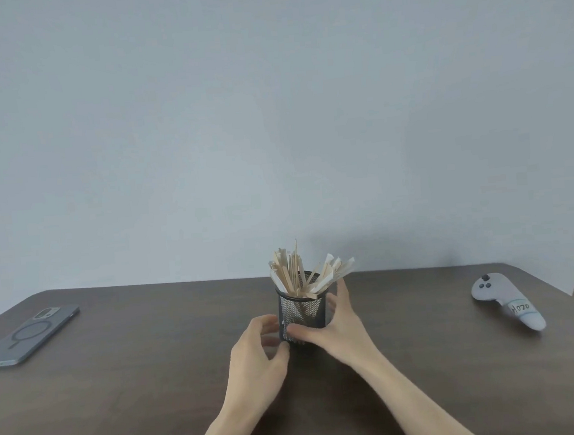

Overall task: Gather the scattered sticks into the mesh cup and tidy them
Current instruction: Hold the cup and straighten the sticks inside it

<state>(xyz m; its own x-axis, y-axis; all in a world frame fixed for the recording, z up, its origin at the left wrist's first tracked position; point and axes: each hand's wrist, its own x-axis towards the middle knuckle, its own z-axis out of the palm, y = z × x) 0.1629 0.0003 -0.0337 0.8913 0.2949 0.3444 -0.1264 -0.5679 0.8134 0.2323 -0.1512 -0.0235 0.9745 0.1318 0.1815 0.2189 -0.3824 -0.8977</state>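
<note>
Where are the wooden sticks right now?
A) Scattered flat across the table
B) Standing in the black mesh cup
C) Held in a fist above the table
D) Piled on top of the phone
B: the sticks stand fanned out of the mesh cup, with the left hand and right hand on either side of it, and none show loose on the table.

Between your hands, the cup (301,314) is black metal mesh, matt; its sticks (300,274) look like pale raw wood. Under your hands the table (154,382) is dark, matt woodgrain. Far right of your right hand, a controller (505,301) of smooth grey plastic.
</note>
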